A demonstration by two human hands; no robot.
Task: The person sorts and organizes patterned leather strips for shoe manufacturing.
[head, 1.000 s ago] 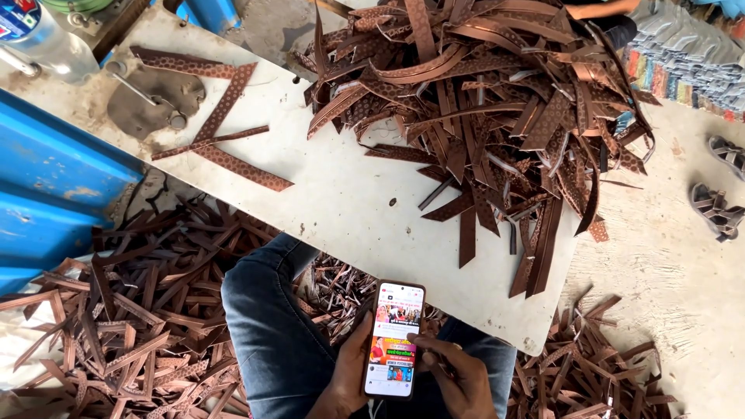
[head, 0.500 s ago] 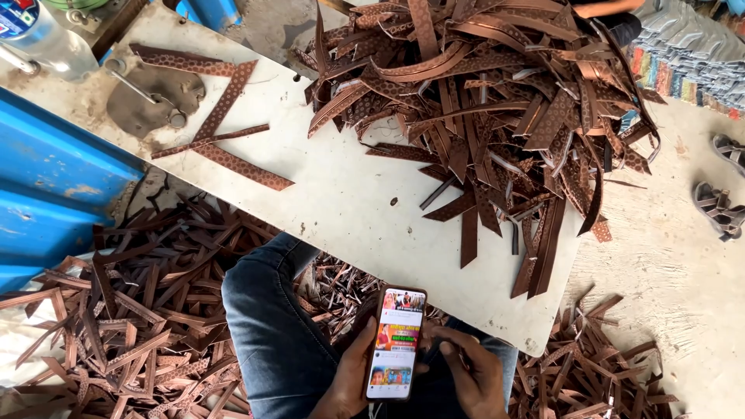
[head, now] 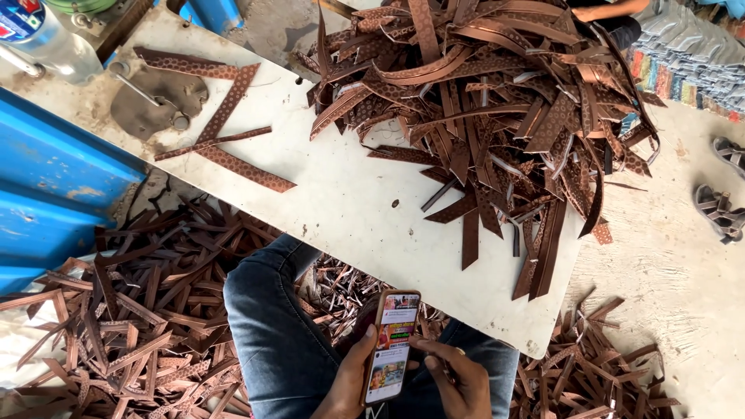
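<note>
Brown straps with a dotted pattern heap at upper right on a white table. At lower centre, blue jeans; at far left, a blue panel.

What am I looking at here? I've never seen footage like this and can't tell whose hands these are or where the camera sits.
The camera is worn on a person's head and looks straight down, so the hands at the bottom are that person's own. They sit with their knees, in blue jeans, under a pale work table. The left hand holds a phone upright with its screen lit; the right hand touches the phone's right edge. On the table lies a big pile of brown patterned straps, with a few single straps laid apart on the left. More strap offcuts cover the floor. At the right edge a pair of sandals lies on the ground.
</note>
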